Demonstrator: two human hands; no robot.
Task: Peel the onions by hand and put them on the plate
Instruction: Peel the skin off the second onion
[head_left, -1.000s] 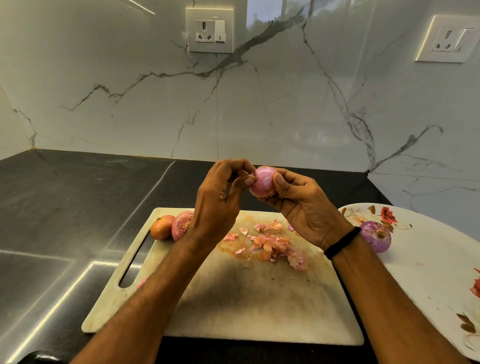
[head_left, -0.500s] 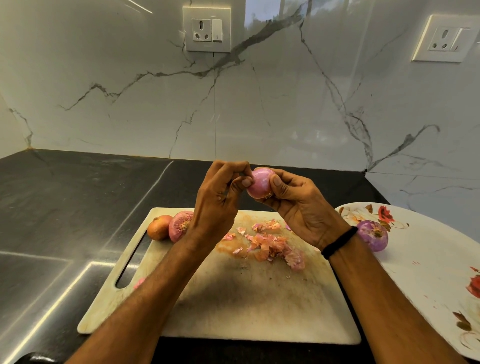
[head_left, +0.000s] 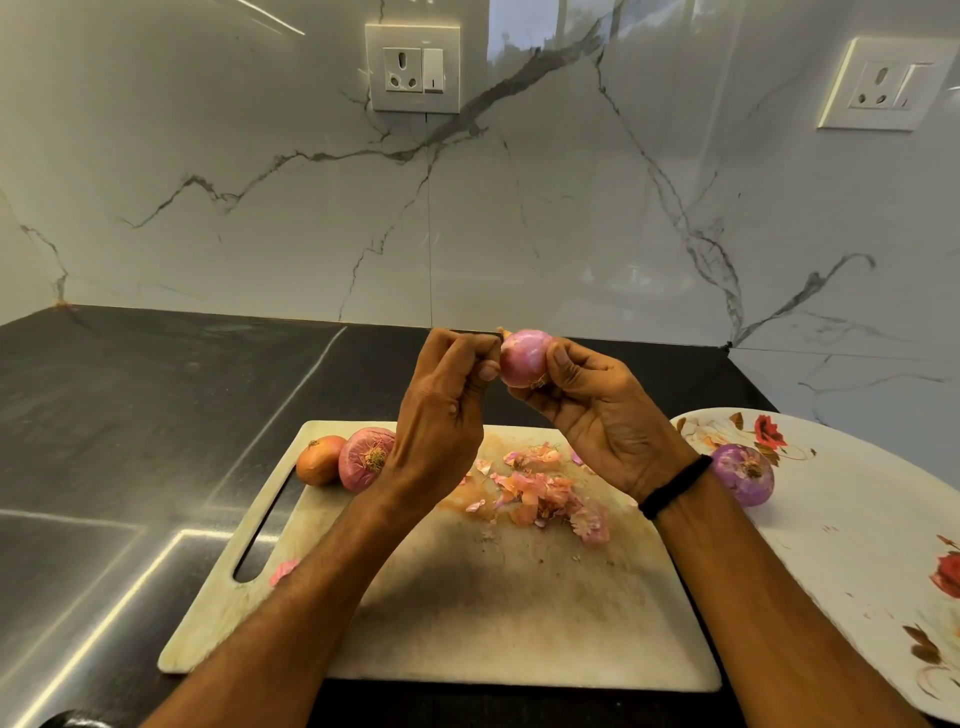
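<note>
Lying at the left end of the pale cutting board (head_left: 519, 613), just beyond its handle slot, a brown-skinned onion (head_left: 319, 460) touches a red unpeeled onion (head_left: 366, 457), both where they were half a second ago. A stray pink peel scrap (head_left: 283, 571) sits by the slot's near end. Next comes the left hand (head_left: 441, 415), raised above the board with its fingers curled tight. Its thumb and fingertips pinch at the skin on the upper left of the pink onion (head_left: 524, 358), whereas earlier the fingers closed lower against the bulb's side. That onion is held in the air between both hands, over the board's far edge. More of its glossy face shows than before, with a dry tip at the top left and root hairs at the bottom. Below it a heap of onion peels (head_left: 540, 493) lies mid-board, unchanged. The right hand (head_left: 608, 415), a black wristband (head_left: 675, 486) at its wrist, cradles the onion from the right and below. Its fingers curl round the bulb, and the thumb is now drawn back to the right side rather than lying across the front. Farther right, a peeled purple onion (head_left: 743, 474) rests on the floral plate (head_left: 857, 519), as before, on the dark countertop (head_left: 130, 415).
</note>
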